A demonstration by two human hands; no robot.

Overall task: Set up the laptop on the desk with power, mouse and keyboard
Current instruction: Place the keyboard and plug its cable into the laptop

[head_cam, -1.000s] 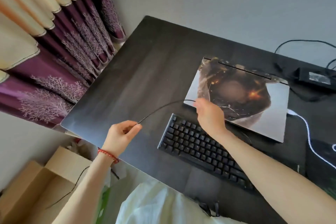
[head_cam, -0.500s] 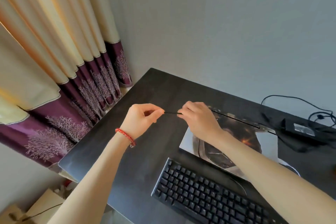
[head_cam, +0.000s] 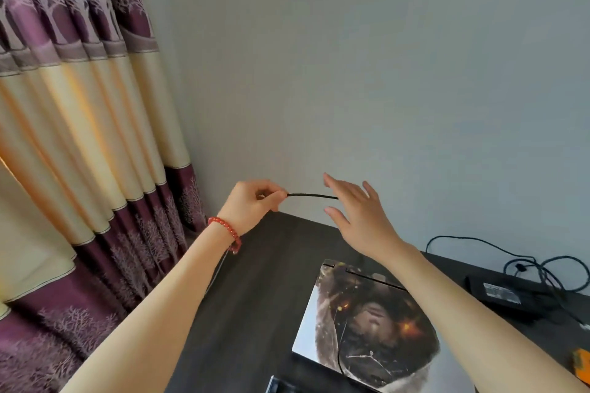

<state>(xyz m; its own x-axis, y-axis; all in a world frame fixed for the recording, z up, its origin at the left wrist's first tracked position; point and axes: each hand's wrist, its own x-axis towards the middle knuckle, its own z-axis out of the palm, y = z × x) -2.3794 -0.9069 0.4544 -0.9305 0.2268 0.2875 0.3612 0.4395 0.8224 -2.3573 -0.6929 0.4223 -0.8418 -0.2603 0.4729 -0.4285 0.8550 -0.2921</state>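
Grey wall [head_cam: 383, 57] fills most of the view, with striped purple and cream curtains [head_cam: 79, 137] hanging at the far left beside the dark desk [head_cam: 271, 265]. Moving right, the left hand [head_cam: 252, 204], with a red bead bracelet [head_cam: 225, 231] on its wrist, is raised above the desk's back edge and pinches a thin black cable [head_cam: 313, 196] between thumb and curled fingers. A short length of cable runs level from that pinch toward the right hand [head_cam: 357, 217], whose fingers are spread wide and straight; whether they touch the cable's far end cannot be told. Below the right forearm the closed laptop [head_cam: 367, 325] lies flat on the desk, a picture on its lid. Only a corner of the keyboard [head_cam: 281, 386] shows at the bottom edge. Farther right the black power brick [head_cam: 504, 293] sits near the wall among loose dark wires [head_cam: 479, 246].

The step in hand looks like sorting out a cable, probably the keyboard's. Next, the plug end should be found and taken to a port on the laptop's side, which calls for a firm hold close to the plug.
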